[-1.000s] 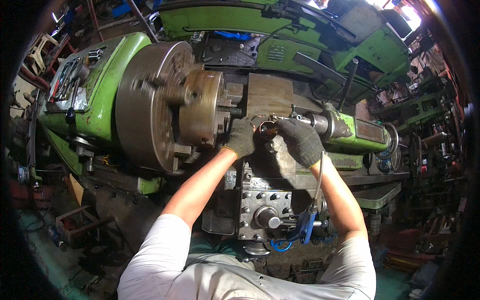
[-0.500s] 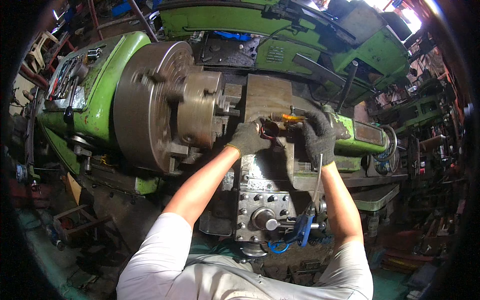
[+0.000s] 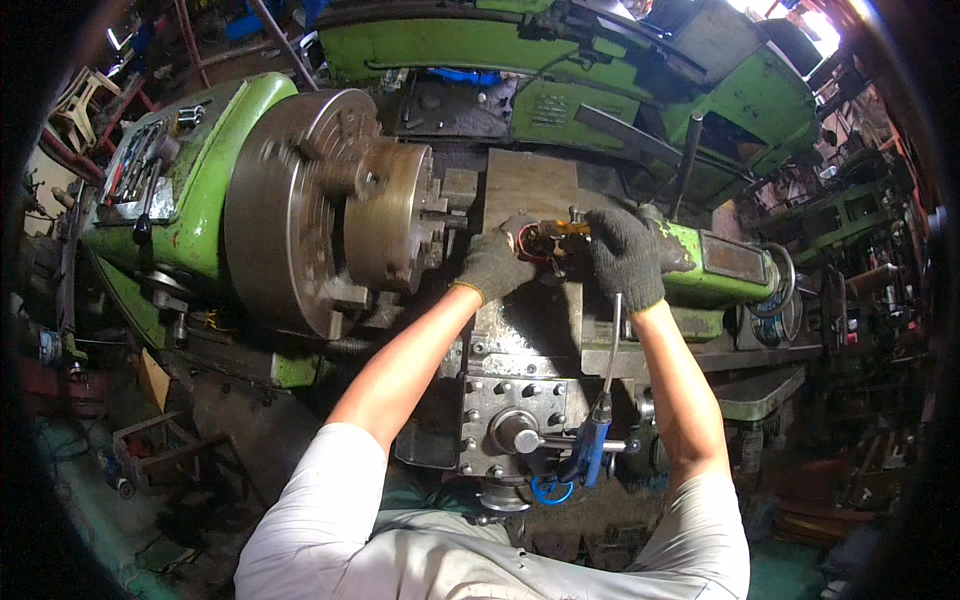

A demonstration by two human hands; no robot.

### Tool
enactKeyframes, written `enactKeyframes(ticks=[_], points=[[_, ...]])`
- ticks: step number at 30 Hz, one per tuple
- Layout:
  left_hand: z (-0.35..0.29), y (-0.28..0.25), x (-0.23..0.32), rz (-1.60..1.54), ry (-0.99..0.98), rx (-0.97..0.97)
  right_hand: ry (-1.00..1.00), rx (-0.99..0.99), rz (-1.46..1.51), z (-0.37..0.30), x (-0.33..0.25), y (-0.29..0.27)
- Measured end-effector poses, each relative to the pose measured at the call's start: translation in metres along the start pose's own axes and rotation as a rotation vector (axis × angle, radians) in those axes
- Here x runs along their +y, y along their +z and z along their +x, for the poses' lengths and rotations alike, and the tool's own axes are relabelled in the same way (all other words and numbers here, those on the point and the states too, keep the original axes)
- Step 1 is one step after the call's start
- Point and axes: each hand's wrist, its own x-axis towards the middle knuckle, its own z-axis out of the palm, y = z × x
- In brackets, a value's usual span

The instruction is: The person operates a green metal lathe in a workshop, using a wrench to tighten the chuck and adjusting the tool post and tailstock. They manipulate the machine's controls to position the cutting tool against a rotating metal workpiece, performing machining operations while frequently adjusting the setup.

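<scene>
Dark knit work gloves cover both hands, which are close together above the lathe's flat metal slide (image 3: 515, 325). My left hand (image 3: 492, 262) is closed around a small dark cup with a red rim (image 3: 524, 243). In my right hand (image 3: 625, 255) is a brush with a yellow-orange handle (image 3: 572, 228), pinched in the fingers. Its head is over the cup's opening, and dark shadow hides the tip. Left of my left hand is the lathe chuck (image 3: 385, 215), its jaws blurred by motion.
A square tool post (image 3: 515, 425) with several bolts stands nearest my body. Beside it hangs a blue air gun (image 3: 590, 450) with a long nozzle. The green tailstock (image 3: 715, 265) with its handwheel is at right. Several hand tools lie on the green headstock (image 3: 215, 195).
My right hand has shifted a little left, bringing the brush to the cup in my left hand. The chuck's jaws appear at different angles.
</scene>
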Motion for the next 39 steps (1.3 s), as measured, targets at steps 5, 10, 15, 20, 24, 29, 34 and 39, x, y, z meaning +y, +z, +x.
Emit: enactKeyframes(ticks=[5, 10, 15, 20, 24, 29, 34, 39], points=[[-0.002, -0.004, 0.005, 0.02, -0.037, -0.024, -0.057, -0.041, -0.195, 0.002, -0.007, -0.001], [-0.008, -0.012, 0.014, 0.093, -0.163, -0.063, 0.086, -0.085, -0.127, 0.022, -0.019, 0.004], [-0.002, -0.012, 0.019, 0.088, -0.175, -0.096, 0.159, -0.135, -0.133, 0.039, -0.003, 0.012], [0.005, -0.008, -0.009, 0.009, -0.197, -0.09, 0.288, -0.067, -0.053, 0.035, -0.024, 0.008], [-0.015, -0.017, 0.009, 0.005, -0.122, -0.183, 0.247, -0.083, 0.12, -0.004, -0.031, -0.01], [-0.044, -0.01, -0.029, 0.138, 0.08, -0.279, -0.078, -0.263, 0.01, -0.029, -0.048, 0.01], [-0.057, 0.004, -0.049, 0.327, 0.244, -0.366, 0.096, -0.639, 0.059, -0.064, -0.026, 0.028], [-0.082, 0.002, -0.02, 0.269, 0.426, -0.329, 0.421, -0.462, 0.083, -0.098, -0.058, -0.042]])
